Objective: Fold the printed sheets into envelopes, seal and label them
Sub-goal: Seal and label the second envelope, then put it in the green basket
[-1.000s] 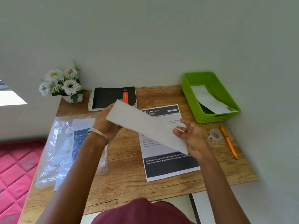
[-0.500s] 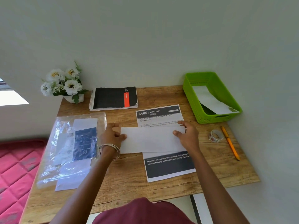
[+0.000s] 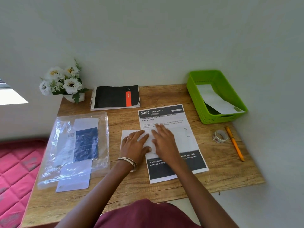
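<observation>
Envelope (image 3: 130,134), one, plain white paper, oblong, lying flat at the table's (image 3: 218,165) centre, its right part overlapping the printed sheet (image 3: 179,142); left hand (image 3: 135,145) and right hand (image 3: 164,140) both flat upon it, fingers (image 3: 141,136) spread and extended, gripping nothing; right hand motion-blurred. Printed sheet, one, white with dark header band reading "3405 DINING AREA" and dark footer block. Table, wood-grain laminate. At 9 o'clock: clear plastic bag (image 3: 54,145), one, glossy and crinkled, holding papers. At 11 o'clock: spiral notebook (image 3: 113,97), one, black cover with red stripe; further left, white flowers (image 3: 63,81) in one small pot. At 2 o'clock: green basket (image 3: 230,118), one, perforated plastic, containing one white envelope. At 3 o'clock: tape roll (image 3: 219,136), one; orange pen (image 3: 235,144), one, just beside it.
</observation>
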The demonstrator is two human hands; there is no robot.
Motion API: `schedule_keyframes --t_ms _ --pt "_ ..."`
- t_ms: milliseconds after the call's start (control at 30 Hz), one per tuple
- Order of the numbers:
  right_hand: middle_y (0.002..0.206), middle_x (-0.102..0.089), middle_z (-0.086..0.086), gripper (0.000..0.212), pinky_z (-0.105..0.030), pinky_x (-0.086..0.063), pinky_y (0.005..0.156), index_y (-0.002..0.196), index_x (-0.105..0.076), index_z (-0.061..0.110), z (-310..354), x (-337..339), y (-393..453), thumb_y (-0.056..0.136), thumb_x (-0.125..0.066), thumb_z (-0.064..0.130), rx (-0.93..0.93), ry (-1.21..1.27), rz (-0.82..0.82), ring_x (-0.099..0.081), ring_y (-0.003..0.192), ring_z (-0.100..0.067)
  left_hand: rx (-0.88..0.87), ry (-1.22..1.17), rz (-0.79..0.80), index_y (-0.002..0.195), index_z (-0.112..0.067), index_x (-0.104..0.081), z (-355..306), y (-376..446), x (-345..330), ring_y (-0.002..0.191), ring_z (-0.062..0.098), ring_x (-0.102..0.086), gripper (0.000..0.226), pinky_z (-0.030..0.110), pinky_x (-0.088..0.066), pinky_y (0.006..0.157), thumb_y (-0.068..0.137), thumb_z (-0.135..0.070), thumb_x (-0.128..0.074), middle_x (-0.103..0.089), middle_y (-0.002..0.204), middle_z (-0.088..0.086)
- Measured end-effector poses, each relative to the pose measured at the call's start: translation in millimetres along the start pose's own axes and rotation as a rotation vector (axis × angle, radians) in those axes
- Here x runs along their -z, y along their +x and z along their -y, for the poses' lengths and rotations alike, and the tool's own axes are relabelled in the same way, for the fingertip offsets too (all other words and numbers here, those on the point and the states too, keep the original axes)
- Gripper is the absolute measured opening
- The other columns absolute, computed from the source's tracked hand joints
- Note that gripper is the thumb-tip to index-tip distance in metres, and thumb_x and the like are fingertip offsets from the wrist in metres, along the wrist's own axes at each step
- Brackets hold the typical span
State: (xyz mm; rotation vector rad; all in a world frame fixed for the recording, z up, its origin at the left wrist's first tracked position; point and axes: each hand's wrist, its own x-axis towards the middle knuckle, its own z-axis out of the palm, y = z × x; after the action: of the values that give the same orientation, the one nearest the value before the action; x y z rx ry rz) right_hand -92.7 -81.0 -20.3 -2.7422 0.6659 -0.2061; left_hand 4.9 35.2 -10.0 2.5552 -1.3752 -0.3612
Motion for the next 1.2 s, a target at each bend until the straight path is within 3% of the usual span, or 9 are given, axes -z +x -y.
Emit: schedule_keyframes --t_ms 100,333,533,667,733,833,900,1000,1200 --pt "0.159 -0.014 -0.007 0.049 -0.034 0.007 0.115 0.148 -0.027 0.014 -6 -10 -8 0.102 -0.027 0.031 0.027 -0.043 0.087 -0.002 0.148 -0.023 0.034 0.029 0.025 0.143 -0.032 -0.028 0 -3 -5 0.141 0.018 -0.013 0.056 0.038 -0.014 0.113 0.092 -0.050 -0.041 -0.019 0.154 -0.007" --pt "0.159 -0.007 -0.007 0.087 -0.031 0.011 0.114 0.150 -0.010 0.010 -56 -5 -37 0.084 0.018 0.060 -0.171 -0.092 0.035 0.012 0.142 -0.016 0.070 -0.019 0.043 0.145 -0.032 -0.025 -2 -5 -7 0.142 0.019 -0.008 0.056 0.039 -0.009 0.115 0.093 -0.049 -0.040 -0.014 0.155 -0.007" --pt "0.157 -0.014 -0.012 0.079 -0.035 0.005 0.115 0.149 -0.014 0.005 -56 -1 -41 0.091 0.010 0.053 -0.208 -0.098 0.049 0.001 0.145 -0.023 0.088 -0.045 0.046 0.143 -0.031 -0.030 -5 -3 -3 0.141 0.020 -0.013 0.057 0.042 -0.012 0.114 0.091 -0.047 -0.045 -0.019 0.153 -0.006" --pt "0.157 -0.016 -0.011 0.062 -0.035 0.003 0.118 0.148 -0.022 0.006 -60 9 -38 0.097 -0.021 0.041 -0.205 0.069 0.077 -0.006 0.147 -0.024 0.144 -0.050 0.067 0.140 -0.031 -0.034 -14 2 3 0.139 0.021 -0.018 0.056 0.050 -0.010 0.115 0.088 -0.042 -0.052 -0.023 0.151 -0.007" --pt "0.149 -0.038 -0.012 0.048 -0.043 -0.016 0.118 0.139 -0.043 0.007 -72 21 -40 0.096 -0.045 0.027 -0.227 0.145 -0.042 -0.029 0.141 -0.027 0.169 -0.034 0.054 0.138 -0.030 -0.038 -20 3 3 0.138 0.022 -0.021 0.053 0.054 -0.004 0.114 0.088 -0.038 -0.053 -0.026 0.149 -0.006" --pt "0.117 -0.065 -0.011 0.032 -0.045 -0.046 0.093 0.119 -0.062 0.010 -95 45 -49 0.087 -0.056 0.010 -0.405 0.090 -0.327 -0.053 0.113 -0.031 0.174 -0.039 -0.008 0.132 -0.029 -0.046 -31 3 1 0.135 0.022 -0.028 0.044 0.055 -0.001 0.114 0.088 -0.032 -0.054 -0.036 0.143 -0.007" --pt "0.107 -0.066 -0.015 0.031 -0.043 -0.044 0.085 0.110 -0.065 0.007 -113 64 -59 0.082 -0.057 -0.001 -0.571 0.021 -0.444 -0.053 0.105 -0.036 0.144 -0.095 -0.026 0.127 -0.029 -0.051 -43 4 1 0.132 0.021 -0.033 0.039 0.053 -0.004 0.114 0.088 -0.031 -0.054 -0.042 0.139 -0.007" --pt "0.116 -0.060 -0.016 0.040 -0.046 -0.034 0.088 0.110 -0.068 0.014 -140 85 -68 0.076 -0.060 -0.006 -0.704 -0.090 -0.331 -0.042 0.109 -0.038 0.046 -0.198 -0.041 0.120 -0.028 -0.058 -64 10 2 0.124 0.020 -0.042 0.032 0.050 -0.020 0.111 0.088 -0.031 -0.055 -0.049 0.132 -0.005" --pt "0.128 -0.047 -0.009 0.031 -0.043 -0.030 0.088 0.111 -0.068 0.018 -166 90 -77 0.082 -0.062 0.007 -0.617 -0.177 -0.149 -0.031 0.115 -0.033 -0.122 -0.313 -0.010 0.112 -0.030 -0.062 -108 25 0 0.114 0.019 -0.047 0.026 0.039 -0.033 0.095 0.087 -0.032 -0.056 -0.055 0.122 -0.005"
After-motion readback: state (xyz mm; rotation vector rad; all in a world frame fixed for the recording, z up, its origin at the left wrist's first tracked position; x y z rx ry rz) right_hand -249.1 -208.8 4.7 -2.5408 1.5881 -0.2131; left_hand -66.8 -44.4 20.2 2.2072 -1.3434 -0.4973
